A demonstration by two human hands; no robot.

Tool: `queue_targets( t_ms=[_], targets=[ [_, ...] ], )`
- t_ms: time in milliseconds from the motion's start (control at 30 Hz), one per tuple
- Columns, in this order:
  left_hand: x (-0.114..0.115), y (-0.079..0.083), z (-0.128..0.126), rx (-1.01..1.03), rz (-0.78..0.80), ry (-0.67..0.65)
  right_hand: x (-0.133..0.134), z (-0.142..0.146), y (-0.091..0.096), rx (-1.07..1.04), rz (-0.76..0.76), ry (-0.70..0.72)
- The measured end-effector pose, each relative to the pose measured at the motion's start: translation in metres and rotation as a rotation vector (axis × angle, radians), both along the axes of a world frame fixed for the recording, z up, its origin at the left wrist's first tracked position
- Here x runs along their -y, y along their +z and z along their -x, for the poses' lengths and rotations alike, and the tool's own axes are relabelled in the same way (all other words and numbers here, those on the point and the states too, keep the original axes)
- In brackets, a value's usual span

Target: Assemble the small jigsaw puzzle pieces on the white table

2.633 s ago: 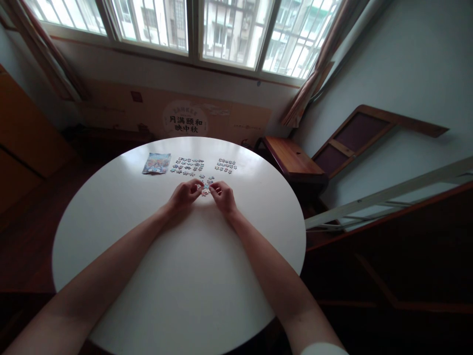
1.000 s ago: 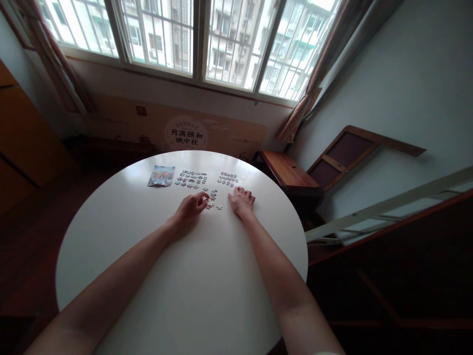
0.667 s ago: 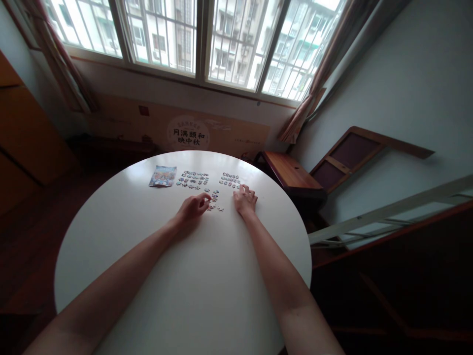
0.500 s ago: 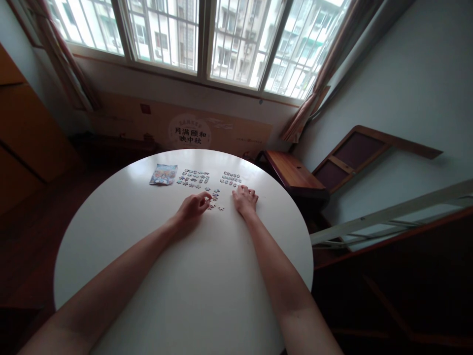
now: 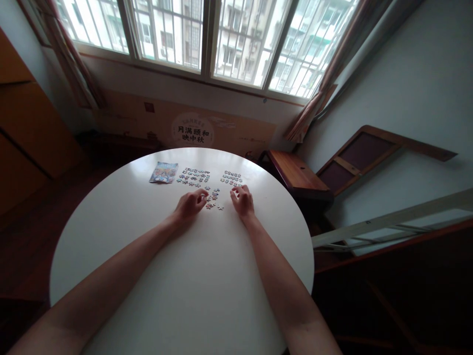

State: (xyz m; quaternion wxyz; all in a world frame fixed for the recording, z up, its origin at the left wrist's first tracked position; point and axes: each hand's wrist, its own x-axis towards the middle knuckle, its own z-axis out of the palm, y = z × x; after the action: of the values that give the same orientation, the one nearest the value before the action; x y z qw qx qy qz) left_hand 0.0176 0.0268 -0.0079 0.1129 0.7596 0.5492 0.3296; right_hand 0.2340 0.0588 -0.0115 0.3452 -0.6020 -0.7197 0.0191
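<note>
My left hand (image 5: pixel 190 203) is at the left edge of a small loose group of jigsaw pieces (image 5: pixel 209 206). Its thumb and fingers curl together around what looks like a pale jigsaw piece, mostly hidden by the fingers. To the right of the loose pieces hovers my right hand (image 5: pixel 243 201), its thumb and bent fingers apart and nothing visible between them. Just beyond its fingertips lie rows of jigsaw pieces (image 5: pixel 232 176). A larger block of laid-out jigsaw pieces (image 5: pixel 194 176) sits beyond my left hand.
A colourful picture sheet or packet (image 5: pixel 164 172) lies left of the larger block. Everything rests on a white round table (image 5: pixel 177 296). A wooden stool or bench (image 5: pixel 293 170) stands past the table's right edge, below barred windows (image 5: pixel 236 44).
My left hand has drawn back slightly to the left from the loose pieces. My right hand has shifted a little left, its thumb and fingers now apart. The view has turned slightly.
</note>
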Motion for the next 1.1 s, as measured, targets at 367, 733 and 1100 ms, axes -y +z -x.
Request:
queue_targets(
  t_ms=[367,733,1100],
  targets=[
    [0.006,0.005,-0.003,-0.154,0.018,-0.045,0.015,0.025,0.004,-0.014,0.020,0.358],
    [0.001,0.000,0.001,-0.047,0.033,0.072,0.022,0.033,0.007,0.128,0.090,0.355],
    [0.002,0.002,0.001,-0.067,0.043,0.042,0.014,0.031,0.001,0.013,0.126,0.420]
  ],
)
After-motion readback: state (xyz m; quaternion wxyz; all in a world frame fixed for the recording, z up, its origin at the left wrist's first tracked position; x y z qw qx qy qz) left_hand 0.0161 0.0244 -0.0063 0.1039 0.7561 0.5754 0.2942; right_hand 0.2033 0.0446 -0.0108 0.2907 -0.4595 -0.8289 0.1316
